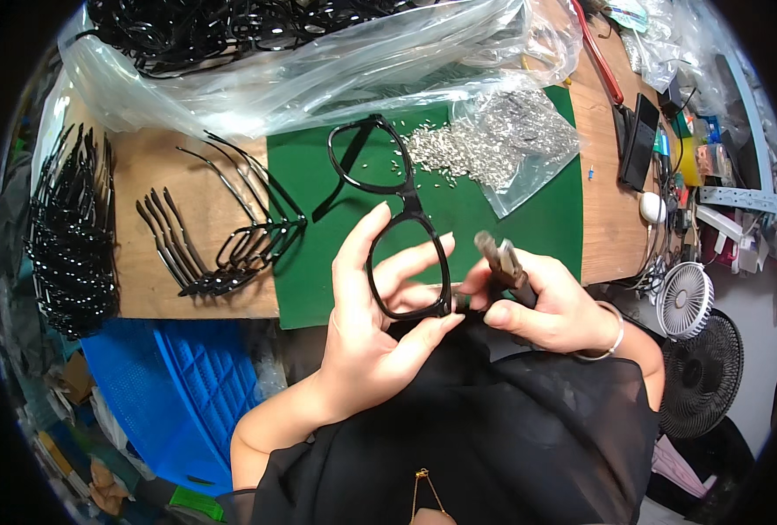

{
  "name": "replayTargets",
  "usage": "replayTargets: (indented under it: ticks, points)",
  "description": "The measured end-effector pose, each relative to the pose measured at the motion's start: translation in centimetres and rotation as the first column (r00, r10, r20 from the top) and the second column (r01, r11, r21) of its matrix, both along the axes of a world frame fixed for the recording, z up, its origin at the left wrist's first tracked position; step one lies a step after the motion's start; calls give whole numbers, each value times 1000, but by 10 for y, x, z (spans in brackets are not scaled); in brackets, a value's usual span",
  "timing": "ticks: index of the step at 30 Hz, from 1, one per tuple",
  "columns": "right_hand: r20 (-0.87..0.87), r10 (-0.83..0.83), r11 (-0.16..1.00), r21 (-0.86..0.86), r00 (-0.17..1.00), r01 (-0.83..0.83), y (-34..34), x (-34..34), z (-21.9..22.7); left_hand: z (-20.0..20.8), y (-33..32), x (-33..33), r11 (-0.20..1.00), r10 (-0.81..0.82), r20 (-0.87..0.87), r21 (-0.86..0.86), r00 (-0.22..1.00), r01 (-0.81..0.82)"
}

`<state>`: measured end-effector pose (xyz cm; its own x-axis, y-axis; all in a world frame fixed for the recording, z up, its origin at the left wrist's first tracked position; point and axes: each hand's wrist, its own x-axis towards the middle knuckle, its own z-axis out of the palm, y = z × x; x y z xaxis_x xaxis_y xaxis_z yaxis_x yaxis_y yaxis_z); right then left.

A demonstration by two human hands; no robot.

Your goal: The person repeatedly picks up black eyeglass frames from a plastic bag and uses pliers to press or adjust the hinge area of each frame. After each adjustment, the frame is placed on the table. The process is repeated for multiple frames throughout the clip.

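My left hand point(366, 346) holds a black eyeglass frame point(413, 206), fingers and thumb gripping it around the lower rim. The frame stands upright in view, one rim above the other. A temple arm point(346, 174) shows behind the upper rim. Close to the lower rim's corner, my right hand point(553, 306) is closed around a dark-handled tool with worn metal jaws, which looks like pliers point(506, 265). Its fingertips come near the frame's hinge end, where any small part between them is hidden. Small silvery metal pieces point(441, 153) lie scattered beyond the frame on a green mat point(310, 293).
A clear bag point(528, 144) of metal pieces lies on the mat. Black eyeglass frames stand left, a few point(248, 241) beside a thick stack point(73, 236). Plastic sheeting point(257, 87) covers more behind. A phone point(638, 144), white fan point(686, 300) and blue crate point(174, 385) surround the table.
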<state>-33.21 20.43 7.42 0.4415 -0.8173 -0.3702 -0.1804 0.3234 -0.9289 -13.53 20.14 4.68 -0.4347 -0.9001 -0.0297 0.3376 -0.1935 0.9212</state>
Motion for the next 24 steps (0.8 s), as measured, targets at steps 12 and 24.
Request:
replayTargets:
  ticks: [12, 24]
  points:
    - [-412, 396, 888, -57, 821, -457, -9, 4, 5, 1, -10, 12, 981, -195, 127, 40, 972, 192]
    - [-396, 286, 927, -115, 873, -356, -21, -19, -25, 5, -15, 7, 974, -142, 153, 197, 978, 110]
